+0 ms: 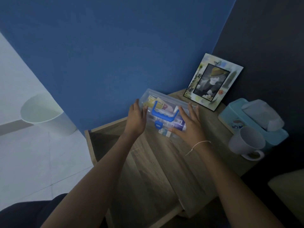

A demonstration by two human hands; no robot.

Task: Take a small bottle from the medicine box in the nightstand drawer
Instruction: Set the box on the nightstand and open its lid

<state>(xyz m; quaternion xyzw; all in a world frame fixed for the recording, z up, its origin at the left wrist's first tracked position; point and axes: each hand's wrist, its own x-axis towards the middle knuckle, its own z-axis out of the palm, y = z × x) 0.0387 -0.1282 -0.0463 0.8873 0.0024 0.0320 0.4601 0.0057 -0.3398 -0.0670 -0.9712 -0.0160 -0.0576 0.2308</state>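
While the clear medicine box (162,112) sits on the nightstand top (205,129) at about 12 o'clock from the person, both hands bracket it. The left hand (135,119) is at the box's 9 o'clock end, palm turned inward against the side wall, fingers straight and close together, likely to steady or square the box. The right hand (189,127) lies at the 3 o'clock end, fingers spread flat over the lid and near corner, thumb out toward the blue latch (158,125); neither hand pinches anything. The blue handle (164,112) lies folded on the lid, which looks closed, so the two-sided hold probably serves to brace the box before unlatching.

The open drawer (105,145) shows at 7 o'clock from the box, dark inside, contents not readable. So the box appears already out of the drawer and set on top.

Packets and a purple tube are visible through the plastic; no small bottle can be picked out, too blurred.

Picture frame (212,83) stands at 2 o'clock from the box, tissue holder (246,117) and mug (246,140) at 3–4 o'clock, well apart. White bin (46,112) on the floor at 9 o'clock.
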